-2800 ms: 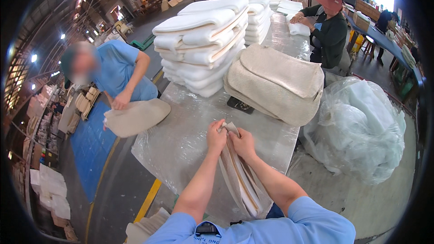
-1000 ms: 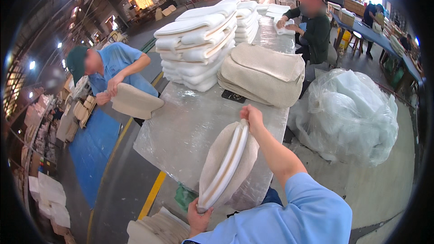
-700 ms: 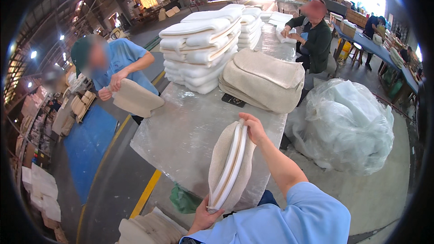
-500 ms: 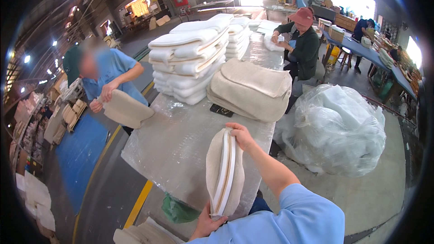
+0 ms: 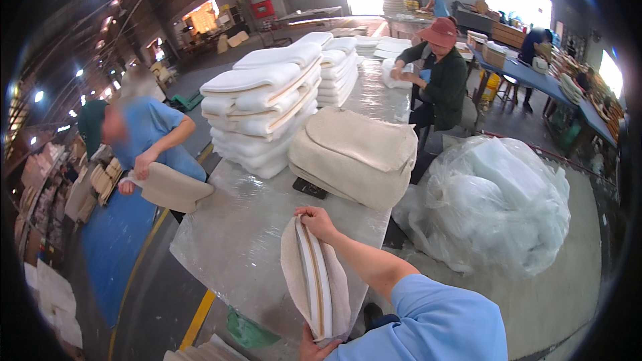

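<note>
A beige fabric cover [image 5: 291,264] stands on its long edge over the near part of the plastic-wrapped table [image 5: 231,227]. White bands with a thin tan line, perhaps a zipper, run along its length. My right hand [image 5: 317,223] grips the far end, fingers closed over the tip. At the near end my left hand [image 5: 313,346] is wrapped round the cover, partly hidden at the lower edge of the view. Beyond my right hand lies a stack of folded beige covers [image 5: 354,157]. A flat dark object [image 5: 309,188] lies beside that stack.
White folded pads [image 5: 261,103] are piled behind the beige stack. A large clear bag of white filling [image 5: 498,207] bulges on the right. At left a co-worker [image 5: 150,130] holds a beige piece [image 5: 175,187]; another person [image 5: 441,73] handles white material. Green plastic [image 5: 249,329] hangs near the front edge.
The view has shifted, so the cover and my hands appear lower and slightly left. My grip at both ends stays. The co-worker at left has bent lower over the beige piece.
</note>
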Motion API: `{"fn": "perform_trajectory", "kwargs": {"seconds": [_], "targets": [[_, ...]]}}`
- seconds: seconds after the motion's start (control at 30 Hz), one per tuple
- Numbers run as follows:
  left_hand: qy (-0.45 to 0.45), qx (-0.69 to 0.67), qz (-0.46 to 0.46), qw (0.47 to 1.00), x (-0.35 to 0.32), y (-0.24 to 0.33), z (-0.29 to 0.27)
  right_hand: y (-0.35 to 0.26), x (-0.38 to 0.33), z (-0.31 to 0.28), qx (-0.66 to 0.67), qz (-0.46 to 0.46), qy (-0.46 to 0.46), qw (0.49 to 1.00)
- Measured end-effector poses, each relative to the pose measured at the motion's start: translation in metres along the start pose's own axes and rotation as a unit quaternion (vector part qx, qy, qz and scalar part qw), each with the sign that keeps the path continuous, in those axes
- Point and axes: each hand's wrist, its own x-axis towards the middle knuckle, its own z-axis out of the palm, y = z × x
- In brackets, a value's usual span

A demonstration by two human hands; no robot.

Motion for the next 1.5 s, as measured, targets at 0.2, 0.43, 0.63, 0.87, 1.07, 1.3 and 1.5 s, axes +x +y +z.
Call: {"fn": "perform_trajectory", "kwargs": {"seconds": [0.2, 0.43, 0.63, 0.87, 1.07, 1.3, 1.5], "targets": [[-0.011, -0.040, -0.054, 0.998, 0.008, 0.059, 0.040, -0.002, 0.018, -0.006, -0.026, 0.027, -0.014, 0.999], [-0.098, -0.479, -0.008, 0.872, 0.111, 0.124, 0.031, -0.002, 0.024, 0.006, -0.044, -0.013, 0.012, 0.999], [0.032, -0.469, 0.010, 0.883, 0.231, 0.178, 0.037, 0.003, 0.044, 0.013, -0.071, -0.019, 0.007, 0.997], [0.106, -0.460, -0.014, 0.881, 0.282, 0.195, 0.048, 0.026, 0.058, -0.003, 0.018, -0.005, -0.006, 1.000], [0.129, -0.466, -0.040, 0.874, 0.303, 0.202, 0.059, 0.035, 0.063, -0.011, 0.024, -0.039, 0.031, 0.998], [0.111, -0.395, -0.097, 0.907, 0.323, 0.198, 0.032, 0.035, 0.051, -0.016, 0.074, -0.047, 0.020, 0.996], [0.160, -0.095, -0.001, 0.983, 0.351, 0.176, 0.010, 0.023, 0.045, -0.024, -0.040, -0.163, 0.049, 0.985]]}}
